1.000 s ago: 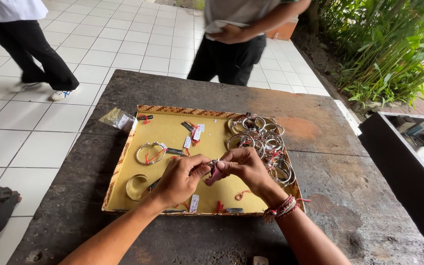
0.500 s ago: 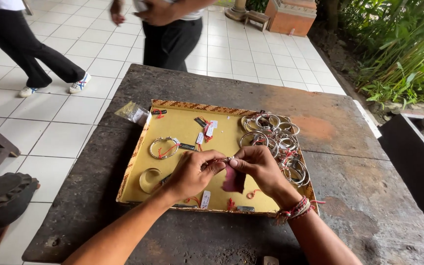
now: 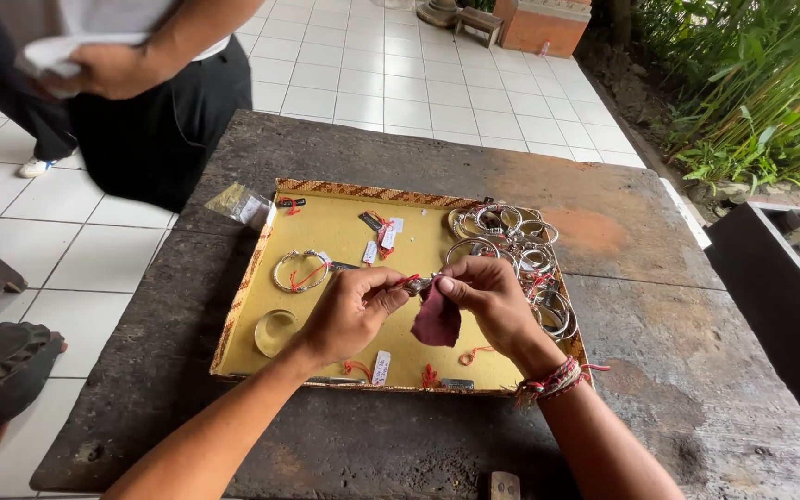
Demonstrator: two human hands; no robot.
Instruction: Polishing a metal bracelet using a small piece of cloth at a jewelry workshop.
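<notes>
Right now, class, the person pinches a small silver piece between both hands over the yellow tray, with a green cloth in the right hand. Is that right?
Not quite: the cloth in the right hand is dark red, not green. The head view shows it. The rest holds: both hands, the left hand too, pinch the small silver piece over the yellow tray.

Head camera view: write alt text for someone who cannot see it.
Two bare hands, left hand and right hand, pinch a small silver jewellery piece and a dark red cloth over a yellow woven-edged tray of silver metal bangles on a dark stone table.
</notes>
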